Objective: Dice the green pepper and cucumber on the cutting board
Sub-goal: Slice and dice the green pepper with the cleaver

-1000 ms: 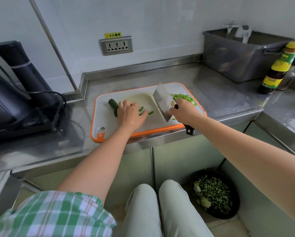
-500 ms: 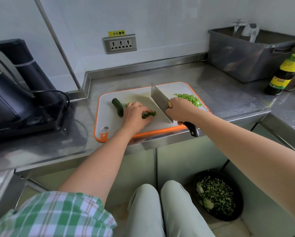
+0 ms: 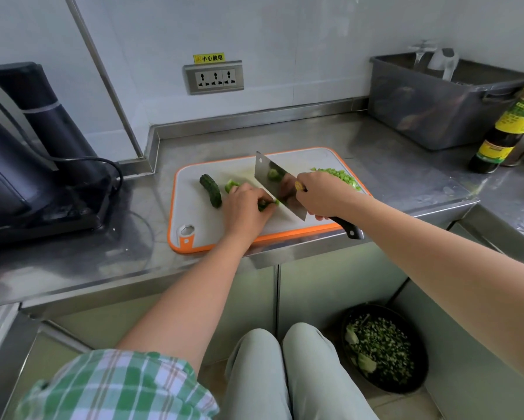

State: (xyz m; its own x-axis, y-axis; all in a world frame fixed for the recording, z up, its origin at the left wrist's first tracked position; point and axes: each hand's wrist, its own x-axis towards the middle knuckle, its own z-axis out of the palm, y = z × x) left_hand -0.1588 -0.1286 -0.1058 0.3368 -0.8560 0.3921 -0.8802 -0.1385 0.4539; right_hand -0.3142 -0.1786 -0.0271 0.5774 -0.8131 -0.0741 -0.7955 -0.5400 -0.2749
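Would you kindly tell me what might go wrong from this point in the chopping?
The left hand pinches a green vegetable piece right against the steel cleaver gripped by the right hand; its fingertips may get nicked. The pile of diced light-green bits lies at the right rim of the orange-edged white cutting board, by that hand, and could be swept onto the steel counter.

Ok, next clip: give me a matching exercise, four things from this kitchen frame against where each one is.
Things:
1. cucumber piece
2. diced green pile
3. cleaver
4. sauce bottle

Places:
A. gripped by the right hand
B. far right of the counter
C. left part of the board
D. right far corner of the board

Pairs: 1-C, 2-D, 3-A, 4-B.
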